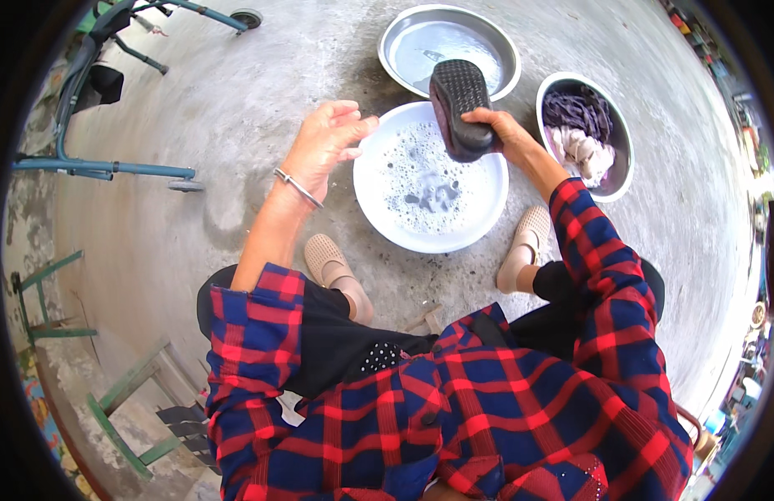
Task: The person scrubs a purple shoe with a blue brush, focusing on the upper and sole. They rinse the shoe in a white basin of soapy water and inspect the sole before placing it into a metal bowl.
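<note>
My right hand grips a dark shoe by its heel end, over the right side of a white basin. The black textured sole faces up, and most of the upper is hidden beneath it. Foamy, greyish water with bubbles fills the basin. Nothing shows in my left hand, raised at the basin's left rim with its fingers loosely bent and apart. A metal bangle circles that wrist.
Beyond the white basin stands a metal basin of clear water. To the right, another metal basin holds purple and pale wet cloths. A blue wheeled frame is at far left; green wooden stools stand lower left.
</note>
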A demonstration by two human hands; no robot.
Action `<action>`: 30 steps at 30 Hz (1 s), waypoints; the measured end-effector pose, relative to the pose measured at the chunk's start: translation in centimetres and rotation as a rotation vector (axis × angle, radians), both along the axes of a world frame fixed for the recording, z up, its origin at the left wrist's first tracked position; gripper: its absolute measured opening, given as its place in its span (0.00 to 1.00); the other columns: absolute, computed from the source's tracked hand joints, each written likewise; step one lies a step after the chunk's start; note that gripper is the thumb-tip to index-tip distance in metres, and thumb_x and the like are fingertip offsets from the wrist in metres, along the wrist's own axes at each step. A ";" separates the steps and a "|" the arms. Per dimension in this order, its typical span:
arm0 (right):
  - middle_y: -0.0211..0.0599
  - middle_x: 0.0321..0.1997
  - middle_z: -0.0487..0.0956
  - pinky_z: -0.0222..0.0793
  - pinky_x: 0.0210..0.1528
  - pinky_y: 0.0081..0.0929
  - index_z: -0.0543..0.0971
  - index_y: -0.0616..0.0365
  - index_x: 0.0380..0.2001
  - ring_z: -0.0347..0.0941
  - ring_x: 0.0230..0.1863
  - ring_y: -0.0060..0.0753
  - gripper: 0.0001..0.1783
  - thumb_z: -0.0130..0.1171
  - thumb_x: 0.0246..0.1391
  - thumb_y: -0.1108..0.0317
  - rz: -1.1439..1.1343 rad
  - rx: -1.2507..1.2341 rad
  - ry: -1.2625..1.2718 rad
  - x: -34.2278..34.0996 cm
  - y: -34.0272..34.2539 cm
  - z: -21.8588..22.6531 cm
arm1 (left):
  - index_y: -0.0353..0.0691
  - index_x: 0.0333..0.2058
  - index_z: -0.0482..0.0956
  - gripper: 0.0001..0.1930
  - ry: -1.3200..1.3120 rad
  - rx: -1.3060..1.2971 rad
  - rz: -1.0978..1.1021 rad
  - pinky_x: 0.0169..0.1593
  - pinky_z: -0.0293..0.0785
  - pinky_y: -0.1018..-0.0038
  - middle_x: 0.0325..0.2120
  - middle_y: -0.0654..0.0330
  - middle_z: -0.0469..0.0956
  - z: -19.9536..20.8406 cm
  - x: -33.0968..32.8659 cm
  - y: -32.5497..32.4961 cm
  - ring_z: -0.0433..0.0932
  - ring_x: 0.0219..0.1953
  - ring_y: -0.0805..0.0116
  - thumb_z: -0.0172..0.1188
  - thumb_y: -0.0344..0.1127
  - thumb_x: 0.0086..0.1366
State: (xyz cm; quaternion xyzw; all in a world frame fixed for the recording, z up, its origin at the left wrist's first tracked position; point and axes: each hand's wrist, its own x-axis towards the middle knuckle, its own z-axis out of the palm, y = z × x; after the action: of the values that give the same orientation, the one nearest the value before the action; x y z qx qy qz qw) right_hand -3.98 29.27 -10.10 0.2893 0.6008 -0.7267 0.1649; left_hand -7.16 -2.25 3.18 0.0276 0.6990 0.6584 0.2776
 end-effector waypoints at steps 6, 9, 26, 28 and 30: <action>0.35 0.42 0.81 0.76 0.42 0.38 0.75 0.52 0.49 0.77 0.41 0.34 0.29 0.70 0.45 0.51 -0.089 -0.307 0.004 -5.4 2.9 -4.4 | 0.33 0.56 0.69 0.31 -0.004 -0.126 -0.023 0.52 0.71 0.70 0.56 0.50 0.68 -0.3 -0.3 -0.6 0.72 0.54 0.66 0.67 0.42 0.58; 0.42 0.46 0.77 0.75 0.41 0.39 0.73 0.55 0.48 0.75 0.41 0.39 0.29 0.67 0.48 0.50 -0.250 -0.397 -0.074 -6.3 3.5 -6.6 | 0.33 0.58 0.67 0.34 -0.009 -0.127 -0.029 0.53 0.70 0.70 0.58 0.49 0.67 -1.0 -0.1 -0.7 0.71 0.56 0.64 0.68 0.44 0.57; 0.52 0.36 0.79 0.78 0.32 0.42 0.75 0.67 0.42 0.80 0.36 0.43 0.28 0.65 0.50 0.52 0.811 0.649 -0.467 2.3 12.5 -5.8 | 0.18 0.48 0.72 0.35 -0.298 -0.628 0.233 0.49 0.73 0.61 0.47 0.37 0.76 -19.6 -0.7 -1.8 0.78 0.49 0.53 0.73 0.41 0.50; 0.52 0.37 0.80 0.79 0.30 0.37 0.76 0.68 0.42 0.81 0.36 0.40 0.29 0.68 0.47 0.52 0.834 0.698 -0.444 3.6 11.9 -7.6 | 0.16 0.46 0.73 0.35 -0.315 -0.673 0.401 0.49 0.73 0.62 0.47 0.35 0.77 -25.2 0.2 -3.2 0.78 0.49 0.52 0.75 0.41 0.48; 0.45 0.30 0.79 0.77 0.24 0.34 0.76 0.67 0.36 0.79 0.28 0.38 0.26 0.69 0.46 0.53 0.664 0.651 -0.321 6.0 10.9 -8.0 | 0.23 0.39 0.78 0.31 -0.247 -0.675 0.310 0.45 0.75 0.64 0.37 0.42 0.81 -28.1 0.3 -3.7 0.81 0.40 0.53 0.75 0.48 0.47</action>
State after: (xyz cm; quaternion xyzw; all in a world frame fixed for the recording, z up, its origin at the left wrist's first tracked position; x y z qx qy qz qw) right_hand 2.04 40.22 -18.10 0.2272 0.8235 -0.3557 0.3791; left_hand -6.87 -5.97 -24.87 -0.2505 0.8336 0.4239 0.2502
